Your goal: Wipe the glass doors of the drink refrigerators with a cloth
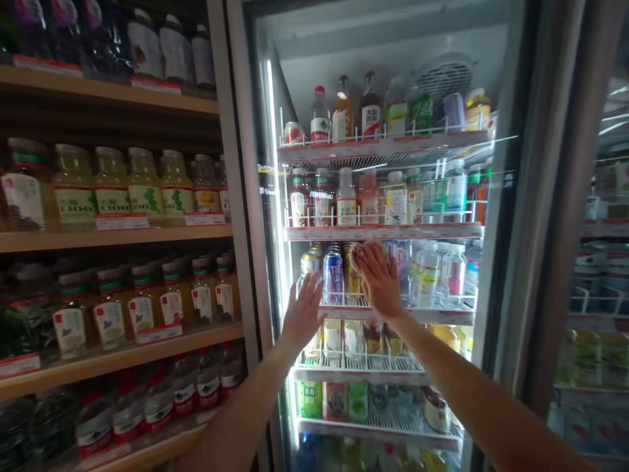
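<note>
In the head view, the glass door point(383, 33) of a lit drinks fridge stands in front of me. My right hand point(381, 282) presses a pale, crumpled cloth point(358, 257) against the glass at about the third shelf's height, with the cloth partly covered by its fingers. Lower and to the left, my left hand point(302, 314) has its fingers extended and holds nothing. Its palm faces the glass, and it seems to rest there. Behind the glass between the hands, a blue can point(333, 275) shows on the shelf.
Wooden shelves point(113, 239) to the left carry rows of juice bottles point(111, 180) with price tags. Inside the fridge, wire-fronted shelves point(383, 233) hold bottles and cans. A vertical metal frame point(545, 216) borders the door on the right, with more stocked shelves beyond it.
</note>
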{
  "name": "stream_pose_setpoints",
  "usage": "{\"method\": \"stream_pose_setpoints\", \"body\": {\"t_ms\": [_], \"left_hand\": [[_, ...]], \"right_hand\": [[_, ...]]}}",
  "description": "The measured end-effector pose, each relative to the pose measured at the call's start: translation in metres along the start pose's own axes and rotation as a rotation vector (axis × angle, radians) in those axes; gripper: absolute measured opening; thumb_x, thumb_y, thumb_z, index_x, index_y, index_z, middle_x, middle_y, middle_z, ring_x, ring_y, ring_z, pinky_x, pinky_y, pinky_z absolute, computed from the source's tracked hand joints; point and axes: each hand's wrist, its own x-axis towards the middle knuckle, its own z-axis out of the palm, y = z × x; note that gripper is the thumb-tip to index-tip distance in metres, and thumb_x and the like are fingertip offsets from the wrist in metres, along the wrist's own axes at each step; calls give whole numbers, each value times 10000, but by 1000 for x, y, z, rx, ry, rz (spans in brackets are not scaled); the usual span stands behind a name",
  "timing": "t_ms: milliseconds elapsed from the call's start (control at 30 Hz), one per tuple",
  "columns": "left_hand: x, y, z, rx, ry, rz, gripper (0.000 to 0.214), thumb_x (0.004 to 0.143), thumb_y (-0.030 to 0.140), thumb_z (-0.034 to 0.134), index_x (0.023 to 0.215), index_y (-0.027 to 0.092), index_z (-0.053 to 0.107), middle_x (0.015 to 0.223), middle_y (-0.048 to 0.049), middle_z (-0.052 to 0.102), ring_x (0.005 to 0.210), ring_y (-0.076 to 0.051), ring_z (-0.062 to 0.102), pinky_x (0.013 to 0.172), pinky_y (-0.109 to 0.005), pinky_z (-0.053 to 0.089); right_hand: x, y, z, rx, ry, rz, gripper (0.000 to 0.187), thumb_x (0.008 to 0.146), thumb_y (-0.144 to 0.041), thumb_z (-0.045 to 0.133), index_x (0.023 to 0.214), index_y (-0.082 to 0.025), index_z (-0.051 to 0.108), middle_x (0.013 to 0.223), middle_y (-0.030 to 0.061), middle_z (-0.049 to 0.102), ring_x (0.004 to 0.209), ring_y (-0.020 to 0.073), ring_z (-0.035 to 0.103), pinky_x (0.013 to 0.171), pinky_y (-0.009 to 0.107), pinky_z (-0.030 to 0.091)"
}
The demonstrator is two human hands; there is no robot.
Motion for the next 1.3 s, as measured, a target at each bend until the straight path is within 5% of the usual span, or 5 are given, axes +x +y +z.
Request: {"method": "stream_pose_setpoints", "body": {"t_ms": [200,433,700,933,1300], "left_hand": [[3,29,13,-34,25,41,672,840,395,526,1412,134,292,1490,-132,279,1400,-271,202,1117,-501,236],[29,46,9,-97,80,55,705,830,393,546,1419,124,269,1495,-149,265,1411,-269,160,1127,-502,205],[49,71,7,-109,115,107,721,818,376,561,1420,123,254,1498,-147,266,1415,-260,143,1131,-492,216],[72,105,15,-187,147,112,795,801,359,572,1449,144,165,1510,-140,236,1419,-263,119,1128,-513,210],[81,135,19,-172,185,174,745,823,400,538,1442,145,212,1501,-132,262,1412,-261,158,1129,-486,228]], "right_hand": [[-87,2,-8,-10,-130,-196,583,835,-81,416,1394,-242,374,1415,18,461,1402,167,216,1161,427,74],[-9,56,-27,-112,39,148,532,876,-183,396,1406,-188,351,1476,96,357,1416,223,177,1128,498,121],[-104,55,-28,-83,-74,-59,579,840,-88,398,1402,-223,361,1383,62,495,1404,180,222,1135,435,158],[-38,111,-47,-154,52,184,612,875,-157,373,1463,-205,211,1497,101,314,1423,233,158,1109,501,221],[-104,146,-51,-164,97,171,675,876,-121,348,1485,-222,75,1536,89,215,1422,272,152,1085,522,318]]}}
